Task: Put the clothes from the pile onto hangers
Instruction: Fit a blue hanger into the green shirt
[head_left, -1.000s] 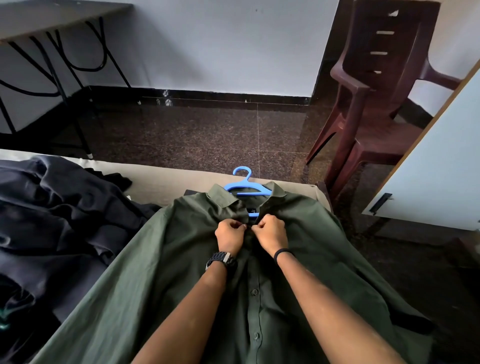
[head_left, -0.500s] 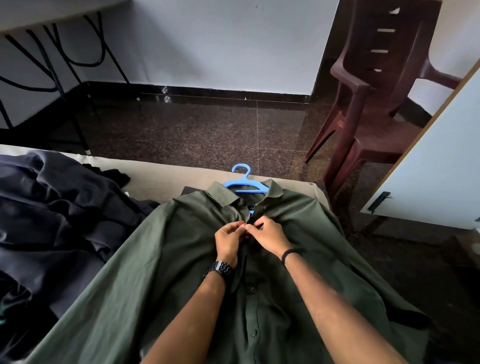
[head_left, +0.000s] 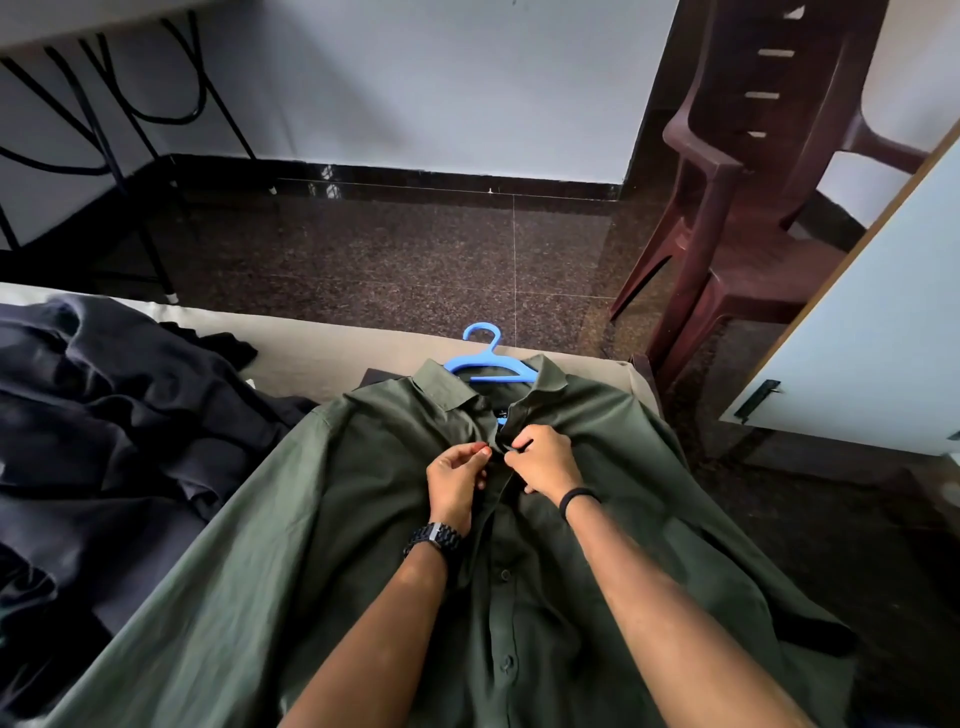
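A dark green button-up shirt (head_left: 332, 519) lies front-up on the bed, spread wide. A blue plastic hanger (head_left: 485, 358) sits inside its collar, with the hook poking out past the neck. My left hand (head_left: 454, 480) and my right hand (head_left: 543, 460) meet just below the collar. The right hand pinches the edge of the placket near the top button. Fingers of the left hand are curled beside it, touching the left edge of the placket. A pile of dark navy clothes (head_left: 104, 415) lies on the bed to the left.
The beige mattress (head_left: 322, 348) ends just beyond the collar, with dark speckled floor past it. A brown plastic chair (head_left: 748, 208) stands at the right, a white cupboard door (head_left: 872, 332) at the far right, and a black-legged table (head_left: 104, 104) at the back left.
Both hands have slid a little down and apart from the top button. The left hand's fingers have loosened. The shirt and hanger have stayed where they were.
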